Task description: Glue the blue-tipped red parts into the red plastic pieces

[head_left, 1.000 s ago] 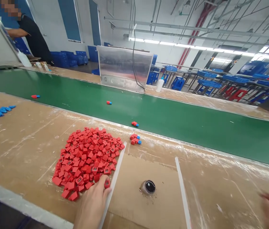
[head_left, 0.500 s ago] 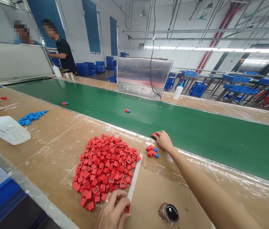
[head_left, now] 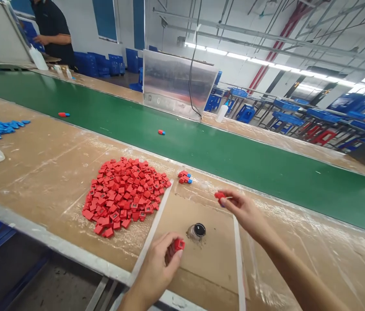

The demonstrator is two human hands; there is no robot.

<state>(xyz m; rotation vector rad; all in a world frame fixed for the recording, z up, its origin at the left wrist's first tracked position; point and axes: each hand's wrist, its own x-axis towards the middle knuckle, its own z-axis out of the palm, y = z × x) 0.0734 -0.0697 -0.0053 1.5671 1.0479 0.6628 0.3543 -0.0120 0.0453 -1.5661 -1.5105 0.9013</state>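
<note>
Hands [head_left: 152, 274] [head_left: 245, 214] around small red parts [head_left: 178, 245]

- Our left hand [head_left: 150, 276] grips a square red plastic block [head_left: 178, 245] between thumb and fingers, above the cardboard sheet [head_left: 211, 259].
- Our right hand [head_left: 243, 214] pinches a small red piece [head_left: 219, 195], with a little blue showing on it and a thin pale pin sticking out.
- A loose heap of square red blocks [head_left: 121, 194] lies in one layer on the tabletop [head_left: 40, 172].
- A small cluster of joined red-and-blue pieces [head_left: 184, 177] sits just right of the heap, near the tabletop's far edge.
</note>
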